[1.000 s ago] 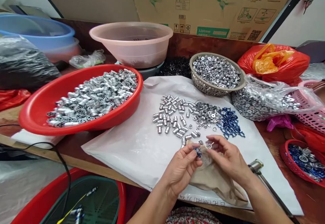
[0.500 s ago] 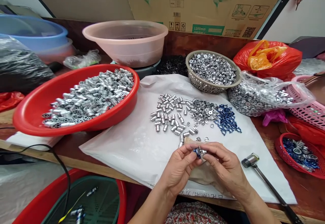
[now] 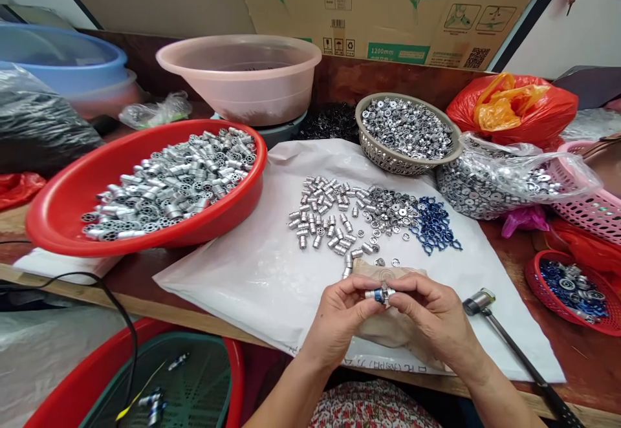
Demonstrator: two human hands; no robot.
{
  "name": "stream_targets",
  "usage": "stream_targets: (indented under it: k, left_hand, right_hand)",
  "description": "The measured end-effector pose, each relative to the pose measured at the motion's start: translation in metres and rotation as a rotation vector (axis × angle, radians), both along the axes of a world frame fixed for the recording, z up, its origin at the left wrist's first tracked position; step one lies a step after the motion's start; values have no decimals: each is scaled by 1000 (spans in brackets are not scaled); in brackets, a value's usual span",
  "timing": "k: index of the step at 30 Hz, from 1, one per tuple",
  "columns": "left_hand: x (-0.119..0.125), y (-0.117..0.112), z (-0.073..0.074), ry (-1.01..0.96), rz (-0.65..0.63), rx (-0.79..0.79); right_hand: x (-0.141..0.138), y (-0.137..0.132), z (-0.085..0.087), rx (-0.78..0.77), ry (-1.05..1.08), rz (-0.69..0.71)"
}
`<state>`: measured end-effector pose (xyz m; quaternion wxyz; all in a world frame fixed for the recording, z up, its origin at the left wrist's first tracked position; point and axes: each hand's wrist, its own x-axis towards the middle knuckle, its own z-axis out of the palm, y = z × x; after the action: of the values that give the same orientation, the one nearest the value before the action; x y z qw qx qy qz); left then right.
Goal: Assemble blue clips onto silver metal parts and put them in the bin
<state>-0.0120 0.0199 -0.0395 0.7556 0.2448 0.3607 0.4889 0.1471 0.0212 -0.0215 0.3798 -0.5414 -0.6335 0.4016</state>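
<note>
Both my hands meet over a beige cloth pad (image 3: 388, 331) at the near edge of the white plastic sheet (image 3: 252, 279). My left hand (image 3: 339, 321) and my right hand (image 3: 431, 318) pinch between them one small silver cylinder with a blue ring (image 3: 379, 295), each gripping one end. Just beyond my fingers lie loose silver cylinders (image 3: 323, 218), small silver washers (image 3: 392, 208) and a cluster of blue rings (image 3: 434, 227).
A red basin (image 3: 63, 214) of silver cylinders stands at left, a pink basin (image 3: 237, 72) behind. A beige basket (image 3: 407, 156) and a clear bag (image 3: 499, 179) hold silver parts. A small hammer (image 3: 504, 337) lies at right, beside a red basket (image 3: 572, 286). A green crate (image 3: 169, 383) sits below.
My hands have closed together: the right brought a small silver piece onto the blue-ringed part held by the left. Both now pinch the joined part lower, over the cloth.
</note>
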Motion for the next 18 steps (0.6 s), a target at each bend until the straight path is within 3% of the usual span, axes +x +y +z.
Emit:
stream_targets:
  k: [8, 11, 14, 16, 18]
  left_hand:
    - [-3, 5, -6, 152, 42, 131]
    - [3, 6, -10, 129, 111, 63]
    - [9, 8, -7, -1, 126, -75]
    - [10, 10, -2, -75, 111, -142]
    - [9, 12, 2, -108, 109, -175]
  right_hand:
    - [-12, -5, -7, -18, 45, -74]
    - [-2, 20, -11, -69, -136, -29]
    - [20, 62, -18, 9, -453, -139]
    - [32, 84, -24, 29, -529, -213]
    - [36, 90, -26, 19, -526, -202]
